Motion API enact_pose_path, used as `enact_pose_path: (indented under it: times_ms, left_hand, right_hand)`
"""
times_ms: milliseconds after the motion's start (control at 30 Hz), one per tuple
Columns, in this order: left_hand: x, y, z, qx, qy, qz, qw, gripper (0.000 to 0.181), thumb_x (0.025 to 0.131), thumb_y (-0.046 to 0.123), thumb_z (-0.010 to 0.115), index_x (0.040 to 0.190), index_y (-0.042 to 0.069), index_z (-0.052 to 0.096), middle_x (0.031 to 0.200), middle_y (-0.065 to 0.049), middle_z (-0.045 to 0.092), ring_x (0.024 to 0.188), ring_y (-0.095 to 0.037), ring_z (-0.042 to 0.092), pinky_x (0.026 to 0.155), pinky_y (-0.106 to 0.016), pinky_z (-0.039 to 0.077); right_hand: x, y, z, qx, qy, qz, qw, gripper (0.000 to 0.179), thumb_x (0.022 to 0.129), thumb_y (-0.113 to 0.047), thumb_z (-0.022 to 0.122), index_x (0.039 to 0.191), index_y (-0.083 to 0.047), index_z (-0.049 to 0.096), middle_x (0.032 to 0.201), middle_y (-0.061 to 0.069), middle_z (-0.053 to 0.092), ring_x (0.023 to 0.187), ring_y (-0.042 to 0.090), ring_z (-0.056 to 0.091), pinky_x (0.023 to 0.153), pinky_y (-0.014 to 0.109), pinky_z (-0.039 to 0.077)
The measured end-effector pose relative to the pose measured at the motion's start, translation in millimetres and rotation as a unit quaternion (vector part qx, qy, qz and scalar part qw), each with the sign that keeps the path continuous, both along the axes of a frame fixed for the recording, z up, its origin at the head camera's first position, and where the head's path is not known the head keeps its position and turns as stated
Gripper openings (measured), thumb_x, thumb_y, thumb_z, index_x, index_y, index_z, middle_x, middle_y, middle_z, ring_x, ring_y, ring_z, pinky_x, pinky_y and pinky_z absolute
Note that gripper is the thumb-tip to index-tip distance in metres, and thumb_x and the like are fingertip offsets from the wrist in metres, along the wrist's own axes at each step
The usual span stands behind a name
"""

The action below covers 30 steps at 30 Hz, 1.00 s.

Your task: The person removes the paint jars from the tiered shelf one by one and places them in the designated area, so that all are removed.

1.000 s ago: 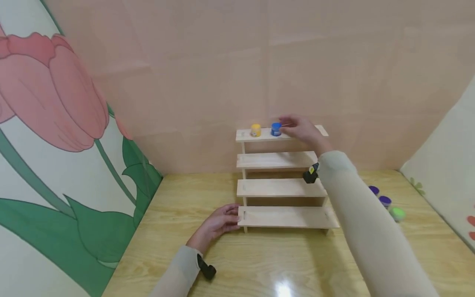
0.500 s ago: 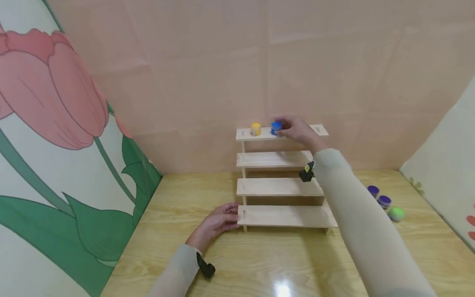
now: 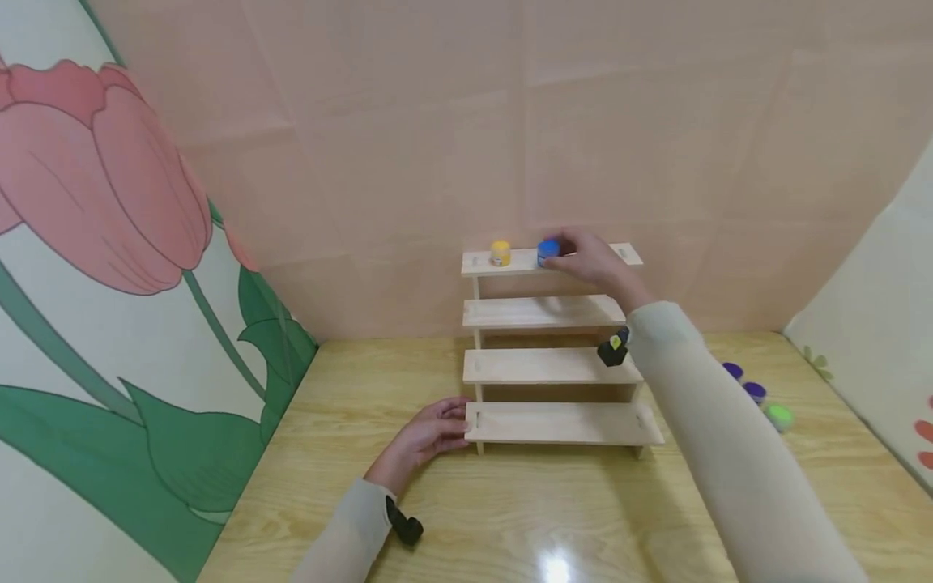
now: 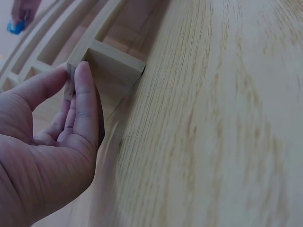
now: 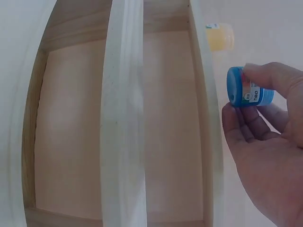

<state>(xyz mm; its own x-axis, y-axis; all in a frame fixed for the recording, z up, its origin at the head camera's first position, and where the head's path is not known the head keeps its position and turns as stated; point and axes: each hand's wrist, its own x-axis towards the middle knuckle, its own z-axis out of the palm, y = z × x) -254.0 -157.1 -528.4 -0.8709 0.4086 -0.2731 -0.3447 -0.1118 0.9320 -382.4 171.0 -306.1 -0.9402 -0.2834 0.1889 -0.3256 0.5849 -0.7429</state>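
Note:
My right hand (image 3: 592,257) pinches a small blue jar (image 3: 547,253) over the top board of a four-step wooden display rack (image 3: 561,423). In the right wrist view, the thumb presses the labelled side of the blue jar (image 5: 251,88) and curled fingers lie below it. One round end of the jar faces the board edge across a small gap; whether it touches the board I cannot tell. A yellow jar (image 3: 500,253) stands to its left on the same board. My left hand (image 4: 61,123) pinches the left end of the lowest board between thumb and fingers.
Two purple-lidded jars (image 3: 755,393) and a green-lidded jar (image 3: 779,418) stand on the wood-grain table (image 3: 350,389) at the right. A pinkish cloth backdrop (image 3: 394,162) hangs behind the rack. Painted tulip panels (image 3: 131,178) flank the left side.
My right hand came in to the blue jar, took hold of it, and the jar has shifted slightly right, away from the yellow one. My left hand stays on the lowest board.

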Motion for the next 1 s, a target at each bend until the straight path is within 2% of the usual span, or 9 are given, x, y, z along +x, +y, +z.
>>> enact_pose_path:
  times_ms: [200,333,400,500,600,667,733,900,1000]
  left_hand:
    - [0.1,-1.0,0.5,0.002,0.002,-0.002,1.0,0.061,0.095,-0.004,0.063,0.151,-0.003,0.04,0.123,-0.01,0.058,0.091,-0.018,0.067,0.076,-0.028,0.061]
    - [1.1,-1.1,-0.1,0.006,0.001,-0.005,1.0,0.061,0.095,-0.004,0.063,0.151,-0.003,0.039,0.125,-0.011,0.058,0.092,-0.018,0.067,0.076,-0.028,0.061]
    - [0.9,-1.0,-1.0,0.008,0.001,-0.006,1.0,0.061,0.095,-0.004,0.063,0.151,-0.003,0.04,0.124,-0.011,0.058,0.092,-0.018,0.067,0.076,-0.028,0.061]
    - [0.3,-0.7,-1.4,0.009,0.003,-0.006,0.9999,0.061,0.095,-0.003,0.064,0.151,-0.003,0.04,0.123,-0.011,0.058,0.092,-0.018,0.067,0.076,-0.028,0.061]
    - [0.2,-0.8,-1.1,0.011,0.004,-0.006,0.9999,0.062,0.094,-0.004,0.063,0.151,-0.003,0.039,0.124,-0.011,0.058,0.091,-0.018,0.067,0.076,-0.028,0.061]
    - [0.4,-0.8,-1.2,0.012,0.002,-0.005,0.9999,0.062,0.094,-0.004,0.063,0.151,-0.003,0.039,0.124,-0.011,0.058,0.09,-0.018,0.067,0.076,-0.027,0.061]
    - [0.8,-1.0,-1.3,0.011,0.002,-0.005,0.9999,0.062,0.094,-0.004,0.063,0.151,-0.003,0.039,0.124,-0.011,0.058,0.091,-0.018,0.067,0.076,-0.027,0.061]
    - [2.1,-1.0,-0.6,0.009,0.003,-0.003,0.9999,0.062,0.094,-0.004,0.063,0.151,-0.003,0.038,0.124,-0.011,0.058,0.091,-0.018,0.067,0.076,-0.028,0.061]
    - [2.7,-0.8,0.0,0.011,0.003,-0.003,0.9999,0.063,0.094,-0.004,0.064,0.151,-0.004,0.038,0.123,-0.01,0.058,0.091,-0.018,0.067,0.075,-0.028,0.061]
  right_hand:
    - [16.1,9.1,0.5,-0.022,-0.001,0.005,0.9998,0.042,0.097,-0.017,0.07,0.133,-0.002,0.056,0.127,0.02,0.057,0.117,0.032,0.051,0.104,0.045,0.043]
    - [30.1,13.5,2.4,-0.03,0.011,0.01,0.9994,0.042,0.096,-0.012,0.07,0.132,0.004,0.056,0.124,0.024,0.06,0.117,0.033,0.055,0.095,0.031,0.045]
    - [35.3,16.8,1.4,-0.029,0.016,0.011,0.9994,0.042,0.096,-0.012,0.069,0.132,0.005,0.055,0.124,0.024,0.06,0.118,0.033,0.056,0.094,0.028,0.046]
    - [39.2,24.5,-3.3,-0.029,0.017,0.007,0.9994,0.042,0.096,-0.014,0.07,0.132,0.003,0.055,0.126,0.023,0.06,0.12,0.034,0.057,0.097,0.033,0.049]
    - [45.5,30.8,-6.0,-0.027,0.011,0.003,0.9996,0.045,0.096,-0.016,0.07,0.134,0.002,0.054,0.128,0.023,0.059,0.121,0.036,0.057,0.103,0.046,0.049]
    - [49.2,35.4,-9.0,-0.025,0.012,0.006,0.9996,0.047,0.096,-0.017,0.07,0.136,0.002,0.053,0.129,0.024,0.059,0.122,0.038,0.058,0.104,0.045,0.049]
    - [53.1,40.0,-11.8,-0.025,0.013,0.012,0.9995,0.048,0.097,-0.017,0.07,0.137,0.004,0.053,0.129,0.024,0.059,0.122,0.039,0.058,0.103,0.039,0.051]
    - [65.6,51.9,-18.1,-0.026,0.016,0.017,0.9994,0.048,0.097,-0.017,0.07,0.137,0.004,0.052,0.128,0.023,0.06,0.121,0.038,0.058,0.091,0.014,0.05]
    - [72.8,59.6,-23.1,-0.024,0.022,0.025,0.9991,0.047,0.097,-0.016,0.069,0.137,0.005,0.052,0.126,0.023,0.06,0.121,0.039,0.058,0.086,0.008,0.048]
